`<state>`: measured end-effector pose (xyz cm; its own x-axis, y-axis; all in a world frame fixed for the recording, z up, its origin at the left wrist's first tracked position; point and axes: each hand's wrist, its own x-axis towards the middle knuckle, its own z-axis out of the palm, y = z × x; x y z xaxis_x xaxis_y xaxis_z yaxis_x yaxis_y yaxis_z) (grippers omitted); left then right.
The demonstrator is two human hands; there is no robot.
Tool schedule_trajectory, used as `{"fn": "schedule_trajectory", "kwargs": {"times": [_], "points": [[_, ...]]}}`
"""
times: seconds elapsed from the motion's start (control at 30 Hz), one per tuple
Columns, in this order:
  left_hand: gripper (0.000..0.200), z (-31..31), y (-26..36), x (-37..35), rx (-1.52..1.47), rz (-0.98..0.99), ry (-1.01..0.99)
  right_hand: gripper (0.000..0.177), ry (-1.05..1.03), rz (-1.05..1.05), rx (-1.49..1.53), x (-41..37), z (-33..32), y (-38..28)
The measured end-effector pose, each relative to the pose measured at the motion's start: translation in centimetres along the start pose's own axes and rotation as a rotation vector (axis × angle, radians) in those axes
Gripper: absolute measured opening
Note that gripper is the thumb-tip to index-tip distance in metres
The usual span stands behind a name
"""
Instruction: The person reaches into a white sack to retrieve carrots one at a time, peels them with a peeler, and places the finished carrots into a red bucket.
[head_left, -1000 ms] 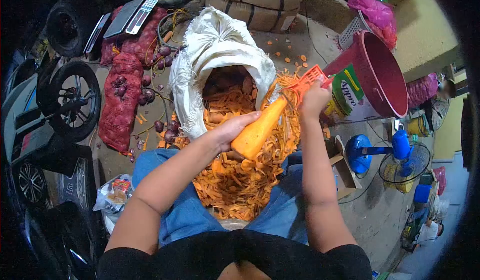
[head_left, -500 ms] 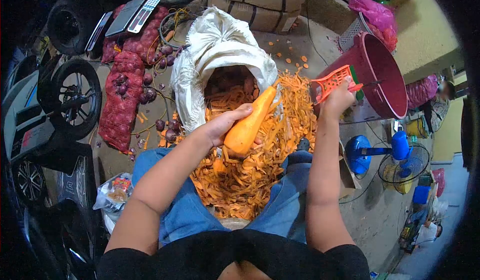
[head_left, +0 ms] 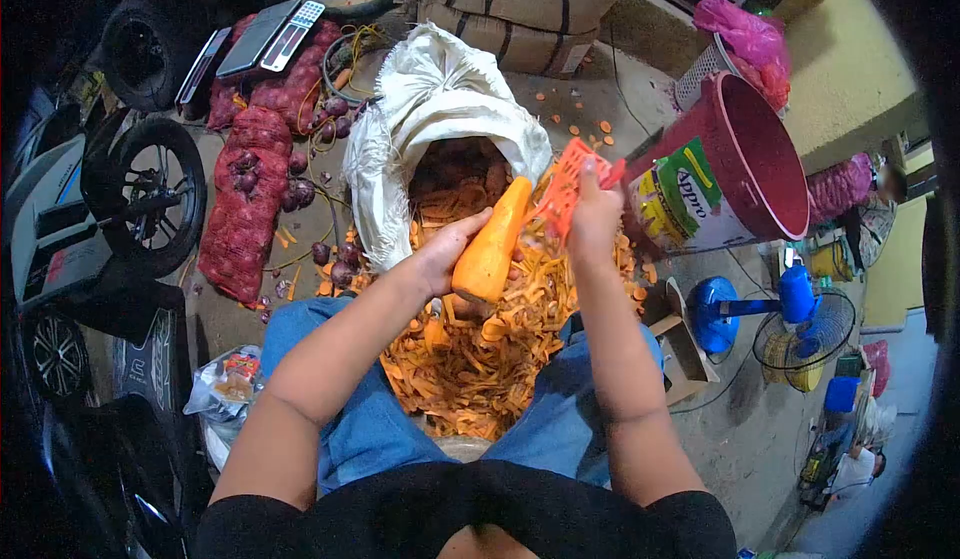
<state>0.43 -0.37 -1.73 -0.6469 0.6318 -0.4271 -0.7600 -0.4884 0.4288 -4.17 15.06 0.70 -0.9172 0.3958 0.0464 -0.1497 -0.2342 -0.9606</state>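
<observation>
My left hand point(head_left: 447, 254) is wrapped round the thick end of a peeled carrot point(head_left: 492, 244), its narrow tip pointing up and away from me. In my right hand point(head_left: 597, 217) is an orange slotted peeler point(head_left: 563, 196), right at the carrot's upper right side. Below both hands, a heap of carrot peelings point(head_left: 470, 379) lies between my knees and reaches toward the white woven sack point(head_left: 375, 184). The sack's mouth gapes toward me, with more carrots dimly showing inside.
A red bucket point(head_left: 712, 109) leans at the right, near a blue fan point(head_left: 800, 294). Left of the sack are red net bags of onions point(head_left: 245, 199), a scale point(head_left: 292, 34) and a motorbike wheel point(head_left: 155, 184). Cardboard bales point(head_left: 510, 9) stand behind.
My right hand has swung left and down from in front of the bucket, bringing the peeler to the carrot. The carrot has shifted slightly and stands a little more upright.
</observation>
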Motion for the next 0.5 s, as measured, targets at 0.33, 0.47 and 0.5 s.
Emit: {"fn": "schedule_trajectory", "kwargs": {"times": [0.33, 0.47, 0.5], "points": [[0.041, -0.2, -0.3, 0.6, -0.062, -0.046, -0.064, 0.023, 0.227, 0.001, 0.094, 4.1, -1.5, 1.0], [0.041, 1.0, -0.8, -0.1, -0.110, -0.102, -0.128, 0.025, 0.266, -0.091, -0.075, 4.1, -1.7, 0.8], [0.041, 1.3, -1.0, -0.4, -0.106, -0.103, -0.127, 0.026, 0.285, -0.163, -0.214, 3.7, -1.3, 0.8]]}}
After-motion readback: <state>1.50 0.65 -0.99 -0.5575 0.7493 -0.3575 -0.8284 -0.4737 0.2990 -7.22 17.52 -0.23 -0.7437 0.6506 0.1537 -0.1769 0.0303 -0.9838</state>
